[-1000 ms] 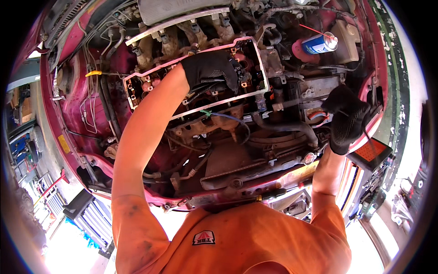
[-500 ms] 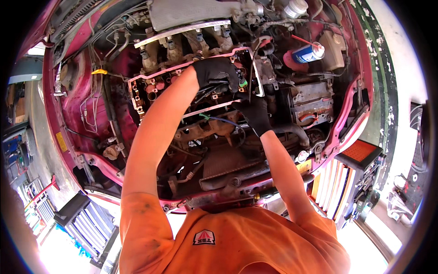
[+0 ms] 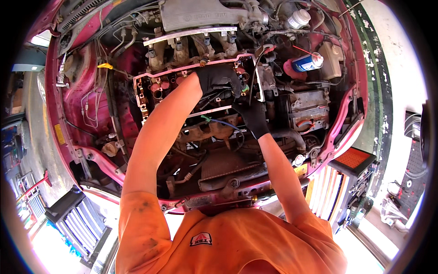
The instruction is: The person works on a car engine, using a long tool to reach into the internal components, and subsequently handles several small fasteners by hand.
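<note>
Both hands, in black gloves, are inside the engine bay of a magenta car. My left hand [image 3: 220,80] is curled over the right part of the uncovered cylinder head [image 3: 157,86], its fingers bent downward. Dark, thin parts and a small green piece [image 3: 245,88] show by its fingertips; what it grips is hidden. My right hand [image 3: 253,119] is closed at the near right edge of the head, fingertips close to the left hand. A thin black cable [image 3: 252,75] runs down toward it. Whatever lies between its fingers cannot be made out.
Behind the head lie the metal fuel rail [image 3: 191,35] and grey intake cover [image 3: 200,14]. A blue-and-white spray can [image 3: 306,63] with a red straw leans at the right, near a pale reservoir [image 3: 331,59]. A blue hose [image 3: 224,122] hangs in front. Tool cabinets [image 3: 84,223] flank the car.
The whole view has shifted slightly. Both hands stay at the same place on the cylinder head, with only small finger movement.
</note>
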